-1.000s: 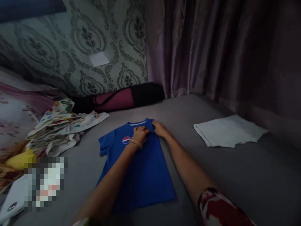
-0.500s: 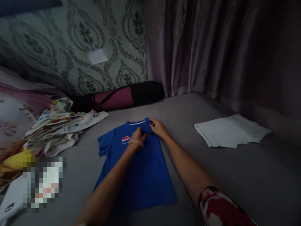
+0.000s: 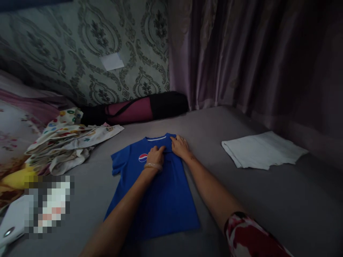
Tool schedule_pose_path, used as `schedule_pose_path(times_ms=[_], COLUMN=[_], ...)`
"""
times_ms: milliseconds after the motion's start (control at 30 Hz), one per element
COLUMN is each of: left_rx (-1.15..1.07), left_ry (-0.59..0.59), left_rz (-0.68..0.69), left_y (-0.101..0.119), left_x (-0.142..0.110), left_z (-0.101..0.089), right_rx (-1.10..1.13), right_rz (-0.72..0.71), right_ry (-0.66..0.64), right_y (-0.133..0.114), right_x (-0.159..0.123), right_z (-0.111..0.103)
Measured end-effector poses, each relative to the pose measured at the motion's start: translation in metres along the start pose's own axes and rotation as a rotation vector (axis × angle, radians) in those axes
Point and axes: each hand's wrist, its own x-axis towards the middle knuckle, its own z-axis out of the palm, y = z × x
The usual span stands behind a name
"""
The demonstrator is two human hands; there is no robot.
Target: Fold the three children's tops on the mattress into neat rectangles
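Note:
A blue T-shirt point(image 3: 163, 200) with a round red, white and blue logo lies spread on the grey bed sheet, its collar at the far end. The sleeve on its right side is turned inward over the chest. My left hand point(image 3: 155, 156), with a bangle at the wrist, is closed on the turned-in sleeve beside the logo. At the right shoulder edge, my right hand point(image 3: 180, 146) has its fingers bent over the folded cloth. Some of its fingertips are hard to make out.
A folded white cloth point(image 3: 262, 149) lies on the right of the bed. To the left are a heap of patterned clothes point(image 3: 72, 139), a yellow item point(image 3: 18, 178) and a white device point(image 3: 17, 217). A maroon and black long bag point(image 3: 134, 110) rests against the wall.
My right hand has gone from pinching the shoulder edge to lying over it. The folded sleeve sits flatter, and my left hand has shifted very slightly.

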Motion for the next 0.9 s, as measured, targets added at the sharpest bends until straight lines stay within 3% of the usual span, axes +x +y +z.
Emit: schedule_pose_path(times_ms=[167, 300, 433, 533, 667, 900], left_rx=[-0.011, -0.139, -0.224, -0.343, -0.467, -0.506], left_ry=[-0.021, -0.009, 0.012, 0.125, 0.293, 0.345], left_rz=[0.209, 0.279, 0.230, 0.158, 0.061, 0.019], left_y=[-0.026, -0.061, -0.081, -0.088, -0.098, -0.106], left_x=[-0.019, -0.056, -0.096, -0.115, -0.122, -0.130], left_z=[-0.004, -0.010, -0.011, -0.005, 0.011, 0.016], right_rx=[0.046, 0.075, 0.031, -0.019, -0.068, -0.056], right_rz=[-0.003, -0.094, -0.098, -0.022, 0.003, 0.030], right_ry=[-0.007, 0.057, -0.053, -0.095, -0.119, -0.206], right_y=[0.003, -0.010, -0.031, -0.039, -0.038, -0.039], right_x=[0.000, -0.001, 0.000, 0.000, 0.000, 0.000], right_z=[-0.013, -0.021, -0.009, 0.007, 0.020, 0.005])
